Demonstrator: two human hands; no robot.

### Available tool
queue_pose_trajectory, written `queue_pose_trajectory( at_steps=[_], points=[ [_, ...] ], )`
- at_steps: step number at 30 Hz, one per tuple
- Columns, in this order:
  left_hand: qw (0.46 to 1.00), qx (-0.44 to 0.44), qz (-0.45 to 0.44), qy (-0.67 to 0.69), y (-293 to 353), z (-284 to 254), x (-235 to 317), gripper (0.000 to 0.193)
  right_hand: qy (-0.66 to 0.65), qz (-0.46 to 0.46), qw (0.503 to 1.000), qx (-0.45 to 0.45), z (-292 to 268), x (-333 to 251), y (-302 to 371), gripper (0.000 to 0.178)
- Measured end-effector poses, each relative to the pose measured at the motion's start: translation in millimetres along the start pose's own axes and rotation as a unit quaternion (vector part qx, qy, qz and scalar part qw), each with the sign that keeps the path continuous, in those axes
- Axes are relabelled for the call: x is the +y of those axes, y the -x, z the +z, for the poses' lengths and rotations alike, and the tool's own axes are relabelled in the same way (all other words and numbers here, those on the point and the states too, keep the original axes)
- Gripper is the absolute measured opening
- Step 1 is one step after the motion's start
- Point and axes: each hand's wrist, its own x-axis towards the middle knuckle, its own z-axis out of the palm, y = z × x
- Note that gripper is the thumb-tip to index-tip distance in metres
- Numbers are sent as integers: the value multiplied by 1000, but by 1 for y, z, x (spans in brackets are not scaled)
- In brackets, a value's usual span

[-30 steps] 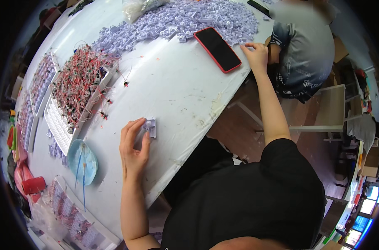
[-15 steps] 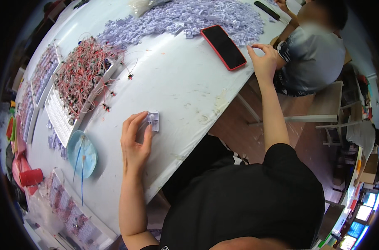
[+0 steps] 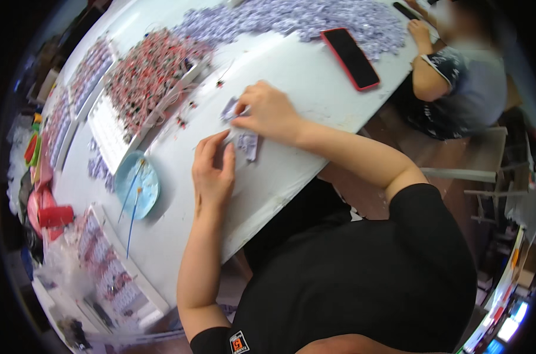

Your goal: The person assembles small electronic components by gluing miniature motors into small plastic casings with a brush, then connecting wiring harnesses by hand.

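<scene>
My right hand (image 3: 269,112) reaches across the table, thumb and fingers closed on a small pale lavender plastic part (image 3: 228,110). The image is slightly blurred, so the details of that part do not show. Just below it, a second lavender plastic housing (image 3: 248,146) lies on the white tabletop (image 3: 291,76). My left hand (image 3: 213,170) rests beside this housing, fingers curved and apart from the thumb, with nothing visible between them.
A large heap of lavender parts (image 3: 291,20) covers the far side, near a red-cased phone (image 3: 351,59). Left are a white tray of red-wired components (image 3: 147,82), a blue dish (image 3: 148,189) with thin brushes, and a tray of assembled parts (image 3: 117,265). A co-worker (image 3: 456,88) sits at right.
My right hand has come left from beside the phone to the spot above my left hand, a lavender part now at its fingertips. The whole view has shifted somewhat.
</scene>
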Motion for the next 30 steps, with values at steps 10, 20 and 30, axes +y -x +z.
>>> queue_pose_trajectory(
  at_steps=[10,20,30],
  points=[
    [992,112,-55,-30,0,-4,-3,30,103,-13,941,321,-100,55,22,13],
    [991,102,-84,21,-1,-1,-16,29,183,255,904,292,-145,229,64,29],
    [992,95,-80,26,-1,-3,-16,29,183,306,891,282,-140,228,54,31]
  ],
)
